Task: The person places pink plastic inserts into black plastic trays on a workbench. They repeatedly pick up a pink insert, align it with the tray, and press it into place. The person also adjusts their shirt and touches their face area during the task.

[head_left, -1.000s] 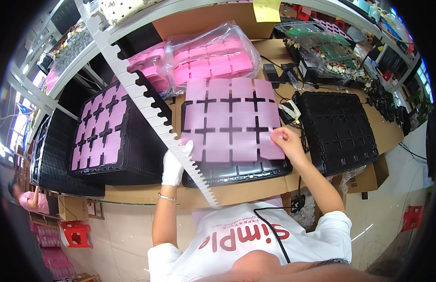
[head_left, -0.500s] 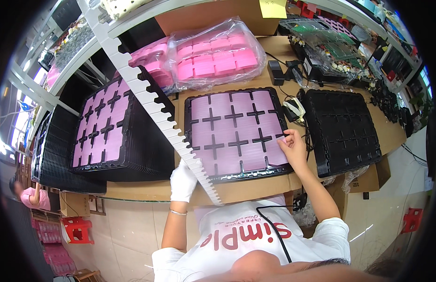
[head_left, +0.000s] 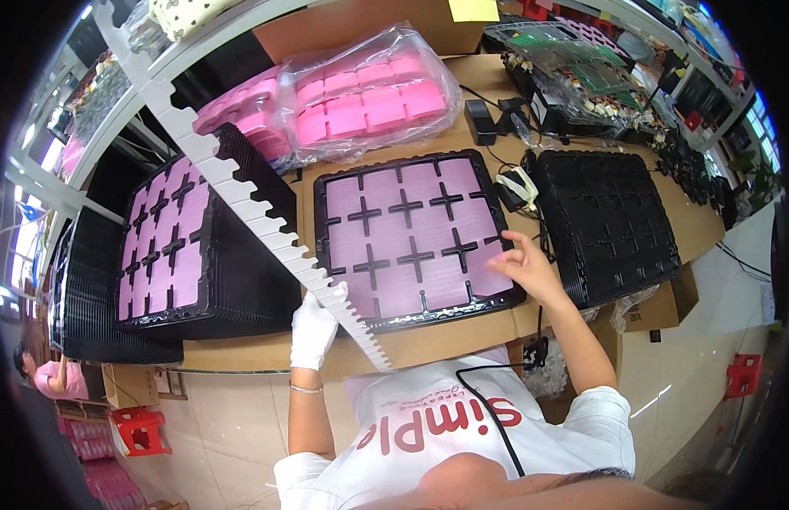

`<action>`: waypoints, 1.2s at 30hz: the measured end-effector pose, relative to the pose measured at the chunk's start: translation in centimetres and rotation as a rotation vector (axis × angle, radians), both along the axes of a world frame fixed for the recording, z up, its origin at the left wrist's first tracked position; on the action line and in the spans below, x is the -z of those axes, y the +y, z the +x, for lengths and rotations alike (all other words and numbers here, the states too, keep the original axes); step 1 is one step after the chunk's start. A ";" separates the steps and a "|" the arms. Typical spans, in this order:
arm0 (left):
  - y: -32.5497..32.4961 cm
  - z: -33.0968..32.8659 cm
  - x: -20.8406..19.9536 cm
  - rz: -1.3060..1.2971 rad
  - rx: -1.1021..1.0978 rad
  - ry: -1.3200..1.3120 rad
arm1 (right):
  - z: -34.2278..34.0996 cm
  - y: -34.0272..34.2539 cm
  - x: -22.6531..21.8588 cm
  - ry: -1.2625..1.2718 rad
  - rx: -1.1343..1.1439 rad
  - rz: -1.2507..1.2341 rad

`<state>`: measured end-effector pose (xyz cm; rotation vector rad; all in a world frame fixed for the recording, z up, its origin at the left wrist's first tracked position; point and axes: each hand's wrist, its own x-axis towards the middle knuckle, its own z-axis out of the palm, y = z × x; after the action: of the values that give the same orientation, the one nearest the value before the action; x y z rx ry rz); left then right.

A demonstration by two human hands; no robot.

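Observation:
In front of me lies a black plastic tray (head_left: pixel 320 221) with raised cross-shaped dividers and thin pink-purple foam sheeting (head_left: pixel 386 231) in its compartments. At the tray's right front corner, my bare right hand (head_left: pixel 529 270) pinches the edge of a small foam piece (head_left: pixel 486 265) between thumb and fingers; the piece is slightly raised and tilted. My left hand (head_left: pixel 314 330), in a white glove, is by the tray's left front corner. A notched white strip (head_left: pixel 267 223) crosses in front of that hand, hiding its fingertips.
A tall stack of black trays (head_left: pixel 250 255), its top one foam-lined, stands at left. Another black tray stack (head_left: pixel 611 225) is at right. Bagged pink foam (head_left: pixel 369 98) lies behind, beside a black adapter (head_left: pixel 479 123) and circuit boards (head_left: pixel 581 76). A person (head_left: pixel 59 378) is far left.
The view has shifted slightly, moving the scene leftward. My right hand still pinches the foam piece, whose edge now stands out more from the tray. My left hand stays by the tray's corner.

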<state>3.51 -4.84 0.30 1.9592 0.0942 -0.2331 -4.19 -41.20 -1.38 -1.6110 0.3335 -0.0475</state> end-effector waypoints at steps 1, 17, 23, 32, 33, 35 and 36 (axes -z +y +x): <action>-0.1 -0.1 -0.2 -0.017 -0.011 0.005 | -0.6 0.2 -0.3 0.015 -0.029 0.050; -3.9 9.3 -2.0 0.715 0.187 -0.836 | 9.6 -1.5 -2.8 -0.386 0.000 -1.291; -7.4 14.5 2.1 0.993 0.445 -0.669 | 15.6 -1.0 4.7 -0.461 -0.177 -1.375; -5.9 16.8 3.4 1.100 0.290 -0.871 | 16.8 -2.6 3.9 -0.337 -0.048 -1.574; -5.8 16.6 3.1 1.131 0.279 -0.858 | 16.5 -2.7 3.6 -0.275 -0.019 -1.628; -4.9 13.3 1.0 1.055 0.322 -0.865 | 13.5 -1.7 0.0 -0.204 -0.160 -1.453; -4.0 11.3 0.5 0.967 0.384 -0.871 | 11.4 -1.2 -2.1 -0.190 -0.252 -1.312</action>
<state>14.83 -8.85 -0.24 2.8433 -0.8916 0.5362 7.20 -42.35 0.68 -2.9049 -0.1180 -0.2657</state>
